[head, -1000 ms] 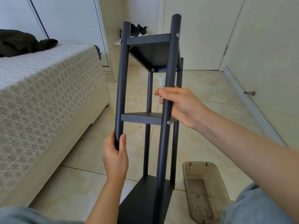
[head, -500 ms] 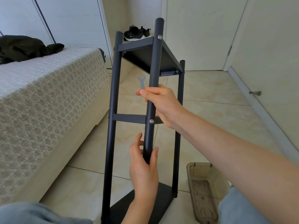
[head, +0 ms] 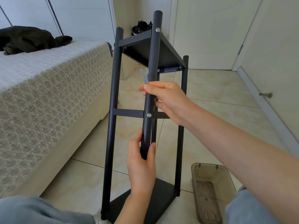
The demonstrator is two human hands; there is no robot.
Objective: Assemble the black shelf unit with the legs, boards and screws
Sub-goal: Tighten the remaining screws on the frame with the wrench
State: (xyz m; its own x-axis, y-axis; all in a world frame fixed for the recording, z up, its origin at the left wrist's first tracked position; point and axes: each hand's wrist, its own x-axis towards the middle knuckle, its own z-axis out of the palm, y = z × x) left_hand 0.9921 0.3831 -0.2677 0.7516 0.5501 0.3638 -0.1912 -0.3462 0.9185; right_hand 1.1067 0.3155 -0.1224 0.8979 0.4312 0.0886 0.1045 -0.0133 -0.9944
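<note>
The black shelf unit (head: 113, 101) stands on the tiled floor in front of me, with round legs, a top board (head: 163, 50), a thin middle board (head: 127, 112) and a bottom board (head: 161, 199). Silver screw heads (head: 149, 115) show on the nearest leg (head: 152, 65). My left hand (head: 141, 164) grips that leg below the middle board. My right hand (head: 168, 101) grips the same leg above the middle board and also holds a small flat spanner (head: 144, 76) that sticks up past its fingers.
A bed (head: 48, 88) with a patterned cover runs along the left, dark clothing (head: 30, 38) on top. A brown translucent plastic bin (head: 212, 189) sits on the floor at the right. A door stop (head: 266, 94) juts from the right wall. Shoes (head: 140, 27) lie in the far corner.
The shelf unit has turned, so the leg held by my right hand now faces me. My left hand left the left leg and took that same leg lower down.
</note>
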